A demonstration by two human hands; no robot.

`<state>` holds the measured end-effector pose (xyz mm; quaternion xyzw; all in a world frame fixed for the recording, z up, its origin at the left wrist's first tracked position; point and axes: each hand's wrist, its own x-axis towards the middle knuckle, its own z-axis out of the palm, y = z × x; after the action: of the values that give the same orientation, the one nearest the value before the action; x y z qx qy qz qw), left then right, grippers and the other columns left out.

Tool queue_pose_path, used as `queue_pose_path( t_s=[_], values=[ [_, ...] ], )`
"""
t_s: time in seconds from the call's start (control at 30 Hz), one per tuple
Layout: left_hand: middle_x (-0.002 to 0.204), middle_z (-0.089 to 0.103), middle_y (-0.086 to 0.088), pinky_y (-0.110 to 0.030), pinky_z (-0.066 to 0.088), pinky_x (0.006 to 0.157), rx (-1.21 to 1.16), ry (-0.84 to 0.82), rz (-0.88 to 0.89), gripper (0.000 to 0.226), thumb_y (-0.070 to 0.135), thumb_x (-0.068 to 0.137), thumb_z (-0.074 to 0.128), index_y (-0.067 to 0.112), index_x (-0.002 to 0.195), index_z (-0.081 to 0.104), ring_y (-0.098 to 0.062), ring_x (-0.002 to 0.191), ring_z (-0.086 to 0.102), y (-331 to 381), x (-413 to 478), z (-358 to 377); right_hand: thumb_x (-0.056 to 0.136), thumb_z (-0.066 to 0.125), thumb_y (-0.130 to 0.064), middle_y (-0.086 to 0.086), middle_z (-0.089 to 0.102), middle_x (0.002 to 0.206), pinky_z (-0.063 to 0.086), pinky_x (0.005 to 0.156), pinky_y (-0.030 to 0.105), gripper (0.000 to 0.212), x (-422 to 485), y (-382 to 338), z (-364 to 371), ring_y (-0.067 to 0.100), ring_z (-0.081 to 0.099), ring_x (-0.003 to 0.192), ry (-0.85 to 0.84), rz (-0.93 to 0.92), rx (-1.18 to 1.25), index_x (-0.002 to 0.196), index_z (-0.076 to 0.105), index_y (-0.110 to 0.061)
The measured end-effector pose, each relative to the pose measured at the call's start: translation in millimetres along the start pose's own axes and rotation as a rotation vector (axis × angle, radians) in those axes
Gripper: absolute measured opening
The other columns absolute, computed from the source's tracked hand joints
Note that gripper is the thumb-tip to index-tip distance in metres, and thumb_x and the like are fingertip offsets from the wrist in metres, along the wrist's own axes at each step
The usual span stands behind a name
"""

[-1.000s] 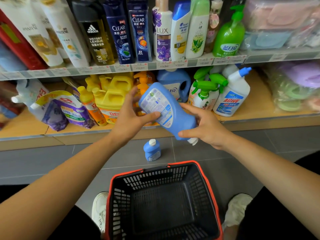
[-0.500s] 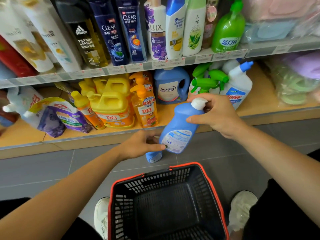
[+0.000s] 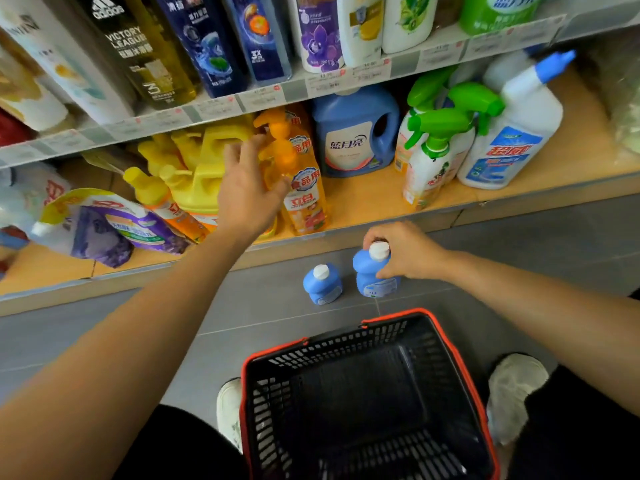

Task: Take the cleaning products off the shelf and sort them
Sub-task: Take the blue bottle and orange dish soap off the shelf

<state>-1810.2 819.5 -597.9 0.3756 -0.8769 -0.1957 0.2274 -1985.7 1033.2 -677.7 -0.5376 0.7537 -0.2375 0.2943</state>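
Though half hidden, orange bottle [image 3: 305,199]

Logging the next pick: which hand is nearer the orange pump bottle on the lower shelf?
Left. The left hand reaches open at the orange plastic pump bottle; the right hand is down by the floor, holding a blue white-capped bottle.

Bare forearms [image 3: 145,323]; black garment [image 3: 575,431] over both legs; off-white sneakers [image 3: 516,386]

A small blue bottle [image 3: 322,284] with a white cap stood upright on the grey floor [image 3: 263,306]. Just beside it, a second blue bottle [image 3: 365,271], also upright, sat in the right hand [image 3: 403,251]'s grip. An orange pump bottle [image 3: 304,188], a blue detergent jug [image 3: 353,133] and a green-trigger spray bottle [image 3: 427,161] stood on the shelf [image 3: 374,199].
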Motion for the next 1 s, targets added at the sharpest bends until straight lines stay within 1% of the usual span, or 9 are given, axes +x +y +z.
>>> queue_pose_path(
  t_s=[0.13,0.27,0.33,0.47,0.6,0.7,0.87,0.93,1.0],
  values=[
    [0.134,0.055,-0.005,-0.032,0.055,0.08,-0.087,-0.065,-0.051,0.061,0.039,0.09,0.072,0.018,0.142,0.047,-0.017,0.098,0.063,2,10,4,0.055,0.085,-0.004,-0.002,0.071,0.093,0.053,0.074,0.041,0.042,7,17,23,0.024,0.064,0.086,-0.043,0.071,-0.035,0.091,0.068,-0.017],
    [0.097,0.071,-0.006,-0.041,0.059,0.073,-0.326,-0.103,-0.185,0.035,0.035,0.091,0.074,0.012,0.115,0.065,-0.02,0.079,0.068,2,17,-3,0.056,0.082,0.001,-0.001,0.069,0.09,0.054,0.074,0.041,0.04,10,33,40,0.025,0.064,0.087,-0.061,0.159,0.011,0.089,0.067,-0.017],
    [0.088,0.072,-0.007,-0.033,0.058,0.061,-0.445,-0.174,-0.205,0.028,0.031,0.088,0.078,0.012,0.104,0.066,-0.014,0.067,0.067,2,16,-6,0.06,0.078,0.003,-0.002,0.068,0.09,0.052,0.073,0.036,0.039,11,41,46,0.024,0.062,0.087,-0.076,0.198,0.001,0.091,0.066,-0.017],
    [0.089,0.074,-0.006,-0.024,0.058,0.061,-0.557,-0.226,-0.216,0.023,0.024,0.082,0.083,0.018,0.091,0.063,-0.012,0.07,0.07,4,13,-9,0.067,0.072,0.006,0.0,0.065,0.092,0.047,0.069,0.03,0.035,12,50,53,0.023,0.059,0.087,-0.111,0.246,-0.031,0.094,0.066,-0.016],
    [0.087,0.07,-0.005,-0.021,0.054,0.06,-0.558,-0.193,-0.218,0.022,0.019,0.084,0.081,0.015,0.093,0.061,-0.007,0.066,0.064,11,9,-7,0.068,0.084,-0.004,0.003,0.068,0.109,0.052,0.086,0.035,0.043,15,50,42,0.022,0.062,0.101,-0.136,0.278,-0.042,0.107,0.068,-0.015],
    [0.09,0.071,-0.005,-0.019,0.053,0.061,-0.58,-0.155,-0.215,0.023,0.019,0.086,0.08,0.011,0.098,0.062,-0.009,0.072,0.065,22,10,-14,0.071,0.089,-0.016,0.003,0.066,0.127,0.048,0.101,0.035,0.058,18,38,28,0.02,0.06,0.118,-0.168,0.253,-0.013,0.124,0.065,-0.012],
    [0.085,0.067,-0.012,-0.02,0.052,0.058,-0.624,-0.132,-0.056,0.022,0.015,0.086,0.079,0.005,0.097,0.063,-0.004,0.062,0.061,53,15,-53,0.069,0.092,-0.029,0.001,0.06,0.137,0.042,0.095,0.023,0.084,26,-15,4,0.014,0.055,0.122,0.029,0.174,0.303,0.142,0.051,-0.02],
    [0.079,0.068,-0.003,-0.021,0.052,0.06,-0.674,-0.156,0.02,0.017,0.015,0.087,0.078,0.012,0.092,0.062,-0.005,0.064,0.062,65,8,-70,0.067,0.093,-0.029,-0.005,0.057,0.137,0.043,0.094,0.018,0.096,26,-40,-8,0.007,0.055,0.121,0.133,0.114,0.439,0.148,0.042,-0.028],
    [0.075,0.07,0.008,-0.021,0.052,0.063,-0.748,-0.179,0.085,0.015,0.014,0.088,0.076,0.015,0.091,0.062,-0.003,0.068,0.063,73,-2,-85,0.065,0.094,-0.025,-0.02,0.055,0.13,0.041,0.091,0.007,0.099,20,-61,-18,-0.012,0.053,0.115,0.189,0.027,0.508,0.143,0.036,-0.044]
  ],
)
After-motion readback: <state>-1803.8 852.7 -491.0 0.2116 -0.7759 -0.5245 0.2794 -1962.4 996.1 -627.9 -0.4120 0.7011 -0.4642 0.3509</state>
